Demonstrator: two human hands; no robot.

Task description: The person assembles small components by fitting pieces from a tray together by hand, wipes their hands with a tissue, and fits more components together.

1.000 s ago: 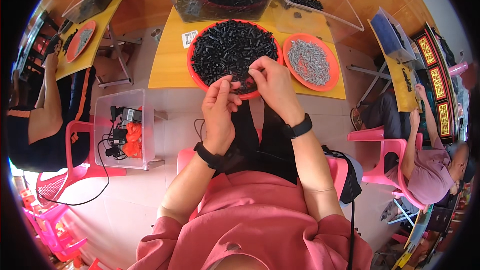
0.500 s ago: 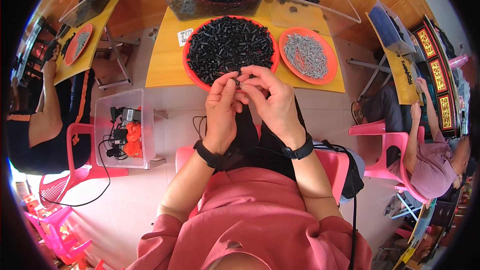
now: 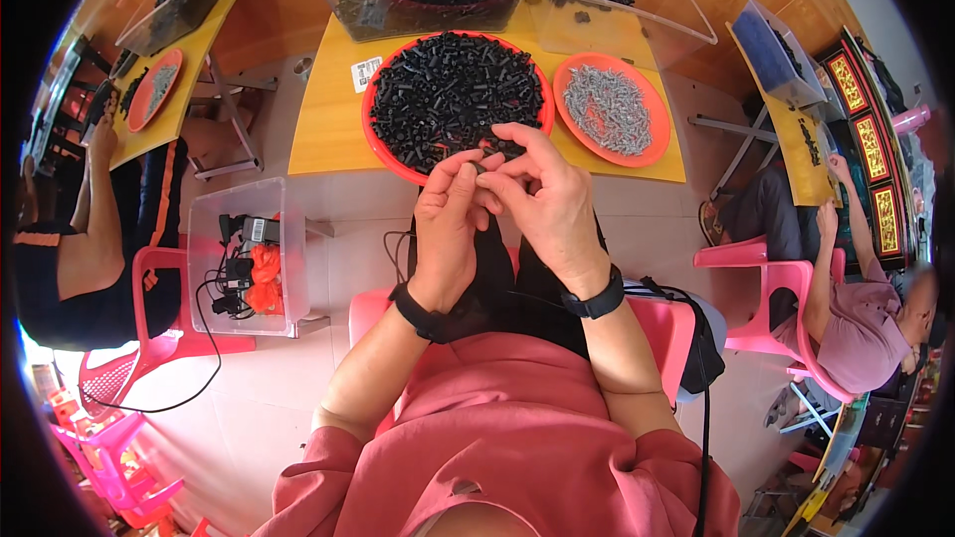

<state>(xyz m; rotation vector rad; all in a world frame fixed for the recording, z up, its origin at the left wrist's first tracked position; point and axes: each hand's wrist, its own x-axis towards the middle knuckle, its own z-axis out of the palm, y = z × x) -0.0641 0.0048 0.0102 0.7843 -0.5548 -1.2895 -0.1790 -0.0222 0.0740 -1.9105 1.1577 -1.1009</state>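
Item: one small dark piece (image 3: 478,168), its shape mostly hidden, at the meeting fingertips of your bare hands, just in front of and above the basin's near rim. Your left hand (image 3: 444,224): thumb and fingers pinched on the piece. Your right hand (image 3: 549,201): fingertips against it, index finger stretched out over the rim; whether it also grips, you cannot tell from this view. Beyond: a round red plastic basin (image 3: 369,131) heaped with short black tubular pieces (image 3: 453,89), reaching the near edge of the yellow wooden tabletop (image 3: 323,134). Right of it, close beside: an oval orange-red plastic plate (image 3: 661,139) of small silver-grey metal pieces (image 3: 605,109). Behind: two clear rectangular plastic bins (image 3: 428,18) holding more black pieces. Open room: bare wood left of the basin; only a narrow strip right of the plate. Change: a second ago your hands stood apart, the right over the basin; now their fingertips meet.
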